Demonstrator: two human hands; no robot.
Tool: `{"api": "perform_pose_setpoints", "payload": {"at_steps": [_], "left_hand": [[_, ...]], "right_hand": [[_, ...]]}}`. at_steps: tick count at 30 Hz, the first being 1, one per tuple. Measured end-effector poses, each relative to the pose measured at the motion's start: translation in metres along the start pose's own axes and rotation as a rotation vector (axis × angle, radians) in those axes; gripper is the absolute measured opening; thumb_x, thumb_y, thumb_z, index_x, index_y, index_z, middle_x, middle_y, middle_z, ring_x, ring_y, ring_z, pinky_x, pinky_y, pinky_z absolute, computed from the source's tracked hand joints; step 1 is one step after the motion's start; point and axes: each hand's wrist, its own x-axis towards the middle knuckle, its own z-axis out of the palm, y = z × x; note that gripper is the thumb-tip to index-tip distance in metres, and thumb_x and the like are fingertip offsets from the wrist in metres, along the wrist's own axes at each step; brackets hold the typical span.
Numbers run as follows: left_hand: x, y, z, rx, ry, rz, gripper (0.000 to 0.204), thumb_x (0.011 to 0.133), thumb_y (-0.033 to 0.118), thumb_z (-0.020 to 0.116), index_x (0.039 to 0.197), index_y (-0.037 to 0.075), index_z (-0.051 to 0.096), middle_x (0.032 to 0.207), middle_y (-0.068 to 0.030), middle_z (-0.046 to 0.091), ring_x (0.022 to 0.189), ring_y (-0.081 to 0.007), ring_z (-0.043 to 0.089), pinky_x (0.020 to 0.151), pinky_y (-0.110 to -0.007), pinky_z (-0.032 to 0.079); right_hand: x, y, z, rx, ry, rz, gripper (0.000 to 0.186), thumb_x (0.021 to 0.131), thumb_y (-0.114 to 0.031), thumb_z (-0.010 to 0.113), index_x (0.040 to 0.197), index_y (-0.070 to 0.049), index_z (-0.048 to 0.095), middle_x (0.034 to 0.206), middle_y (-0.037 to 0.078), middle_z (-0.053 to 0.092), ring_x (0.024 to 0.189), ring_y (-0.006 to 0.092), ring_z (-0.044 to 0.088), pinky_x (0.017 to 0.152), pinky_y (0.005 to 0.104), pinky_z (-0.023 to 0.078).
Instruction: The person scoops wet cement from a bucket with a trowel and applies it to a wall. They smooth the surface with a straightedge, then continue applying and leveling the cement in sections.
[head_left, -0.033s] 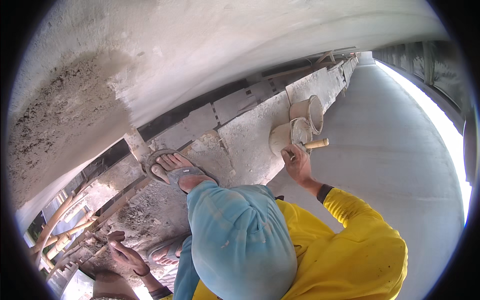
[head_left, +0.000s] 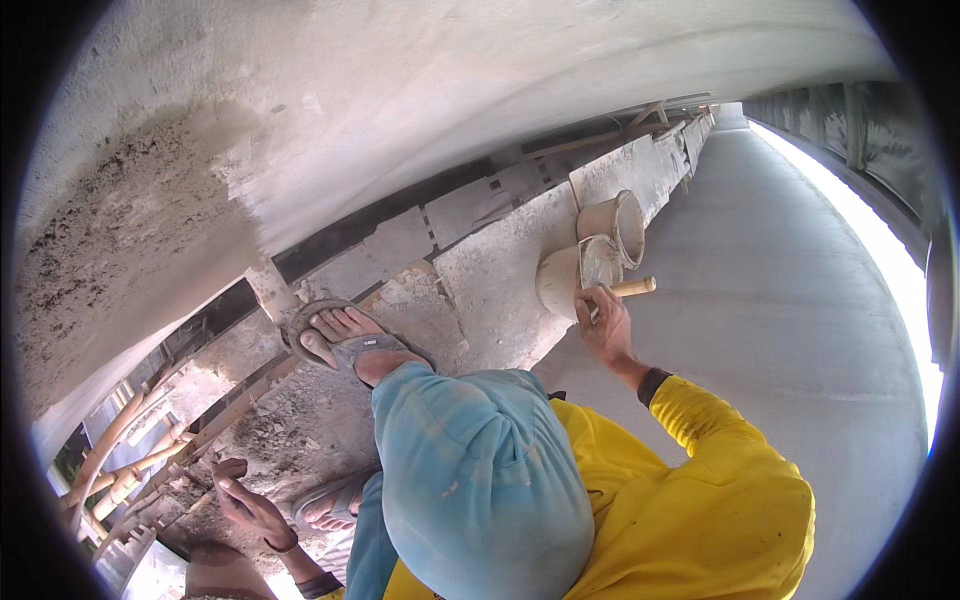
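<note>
My right hand [head_left: 605,328], in a yellow sleeve with a dark cuff, is at the rim of the nearer pale, mortar-smeared bucket [head_left: 560,280]. Its curled fingers touch the near end of a light wooden handle [head_left: 634,287] that sticks out past the bucket. Whether they grip the handle is hidden. A second bucket [head_left: 600,217] stands against the first. Low on the left, my left hand [head_left: 250,512] hangs over the rubble-strewn boards, fingers loosely bent and nothing seen in them. Between the hands is my bent knee [head_left: 485,490] in blue trousers.
My sandalled foot [head_left: 360,345] stands on dusty planks [head_left: 510,270] that run off to the far right. A pale plastered wall [head_left: 400,110] with a rough dark patch curves above. Bamboo poles [head_left: 125,480] are at the lower left; a smooth grey surface [head_left: 770,320] lies to the right.
My right hand has shifted slightly right along the bucket's edge, and its wrist has turned a little. The wooden handle and my left hand look almost unmoved.
</note>
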Motion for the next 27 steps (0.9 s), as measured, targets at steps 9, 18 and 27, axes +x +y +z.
{"api": "perform_pose_setpoints", "payload": {"at_steps": [9,18,27], "left_hand": [[-0.006,0.007,0.03,-0.046,-0.054,-0.077,0.046,0.11,0.034,0.039,0.091,-0.002,0.06,0.086,-0.0119,0.062,0.079,-0.0225,0.058,0.077,-0.036,0.049],[0.001,0.019,0.028,-0.003,-0.083,-0.009,0.04,0.11,0.028,0.042,0.093,-0.002,0.06,0.086,-0.0115,0.062,0.08,-0.0212,0.059,0.079,-0.035,0.05],[0.066,0.061,0.071,-0.104,-0.19,0.089,0.033,0.109,0.023,0.043,0.096,-0.001,0.061,0.087,-0.0092,0.063,0.081,-0.0162,0.057,0.078,-0.03,0.047]], "right_hand": [[0.031,0.158,-0.004,-1.011,-0.685,-0.035,0.049,0.08,-0.023,0.069,0.128,-0.014,0.062,0.123,0.013,0.063,0.12,0.0297,0.058,0.104,0.059,0.038],[0.001,0.219,-0.086,-0.929,-0.735,-0.072,0.044,0.084,-0.015,0.068,0.126,-0.015,0.055,0.103,0.016,0.065,0.087,0.0353,0.07,0.076,0.0491,0.057],[0.087,0.251,0.02,-1.016,-0.757,0.142,0.022,0.083,-0.013,0.064,0.104,-0.009,0.068,0.1,0.013,0.073,0.093,0.0312,0.073,0.074,0.0446,0.06]]}}
